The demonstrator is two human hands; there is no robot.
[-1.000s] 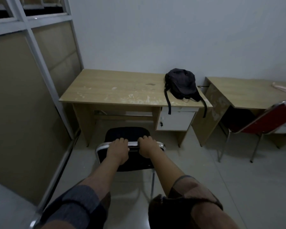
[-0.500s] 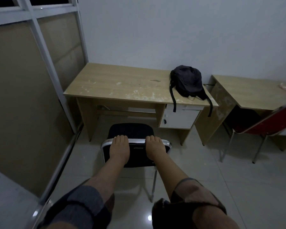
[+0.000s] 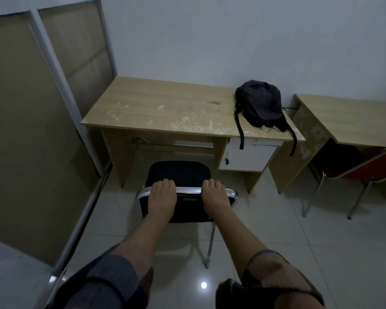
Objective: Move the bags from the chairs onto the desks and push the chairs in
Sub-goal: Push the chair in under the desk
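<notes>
A black chair (image 3: 178, 172) with a chrome frame stands in front of the wooden desk (image 3: 165, 110), its seat partly at the desk's knee space. My left hand (image 3: 162, 197) and my right hand (image 3: 214, 197) both grip the top of its backrest, fingers curled over the chrome rail. A dark backpack (image 3: 260, 103) lies on the right end of the desk, its straps hanging over the front edge.
A second desk (image 3: 343, 117) stands to the right, with a red chair (image 3: 366, 170) pulled out in front of it. A partition wall (image 3: 31, 121) with a metal frame runs along the left. A white drawer unit (image 3: 247, 157) hangs under the first desk's right side.
With both hands on the backrest, the chair has slid forward toward the desk, and I have come closer to the desk with it.
</notes>
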